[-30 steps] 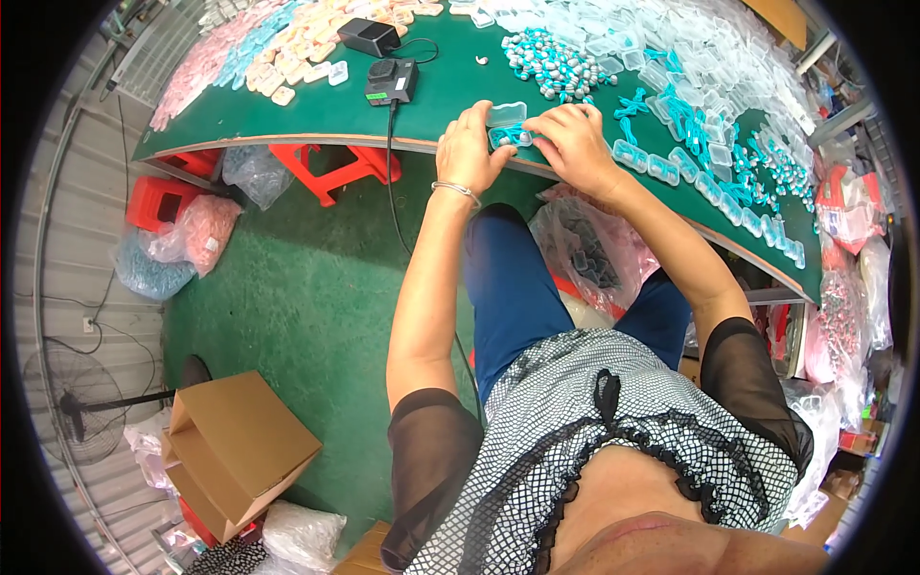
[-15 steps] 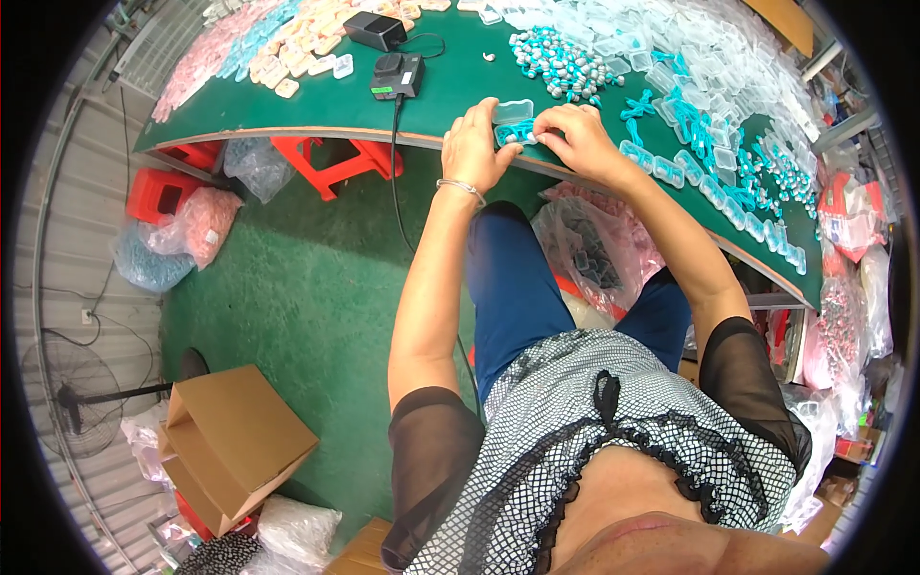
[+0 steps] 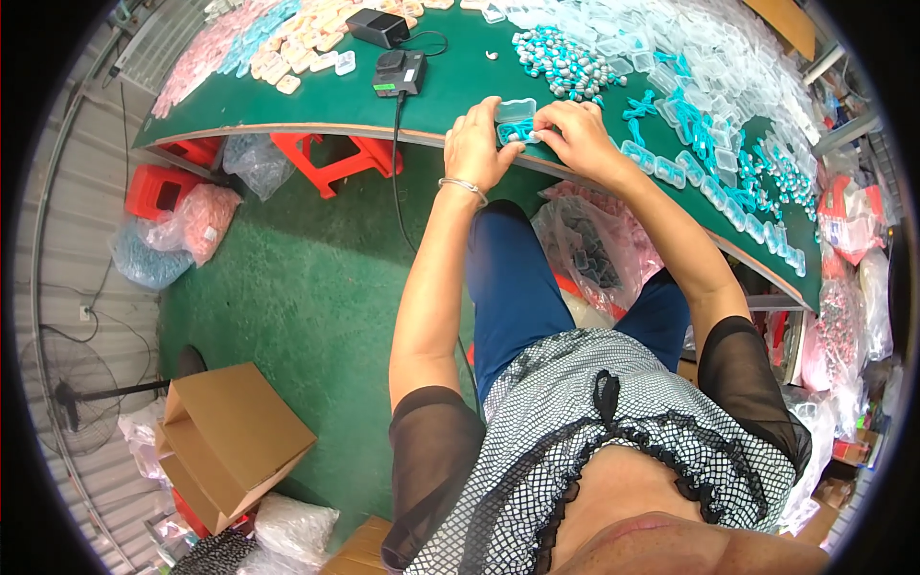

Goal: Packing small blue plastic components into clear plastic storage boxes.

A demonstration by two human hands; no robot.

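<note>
At upper centre, a small clear plastic case is gripped at the table edge by left hand and right hand, fingers closed. Judged light, thin, slippery; best held by its rims.

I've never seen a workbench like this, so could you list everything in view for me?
Table: one, green top, across the upper part.
Small clear case: one, teal inside, at the table's near edge, between both hands.
Clear cases: many, far right of table.
Teal pieces: many, right of the hands.
Black devices: two, with cord, upper middle.
Red stools: several, under the table.
Cardboard box: one, brown, floor lower left.
Fan: one, far left.
Left hand: on the case, bracelet at wrist.
Right hand: on the case.
</note>
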